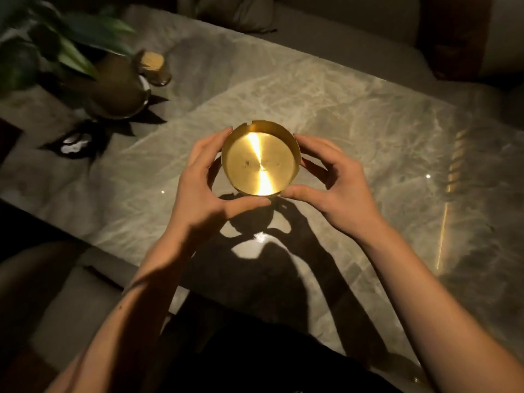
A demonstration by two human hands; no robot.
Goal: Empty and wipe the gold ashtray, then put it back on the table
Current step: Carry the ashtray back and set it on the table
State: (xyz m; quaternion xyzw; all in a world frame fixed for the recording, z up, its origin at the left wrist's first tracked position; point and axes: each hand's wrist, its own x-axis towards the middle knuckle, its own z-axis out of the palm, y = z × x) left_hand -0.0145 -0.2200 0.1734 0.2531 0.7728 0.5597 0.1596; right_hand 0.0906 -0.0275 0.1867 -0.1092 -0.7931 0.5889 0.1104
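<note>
The round gold ashtray is held above the marble table, its shadow falling on the stone below. Its shiny inside faces me, with a few small dark specks near the middle and a notch in the far rim. My left hand grips its left wall, thumb under the near edge. My right hand grips the right wall, thumb at the near rim. Both forearms reach in from the bottom of the view.
A potted plant with green leaves stands at the table's far left. A small jar with a cork lid sits just behind it. A sofa with a cushion runs along the far side. The room is dim.
</note>
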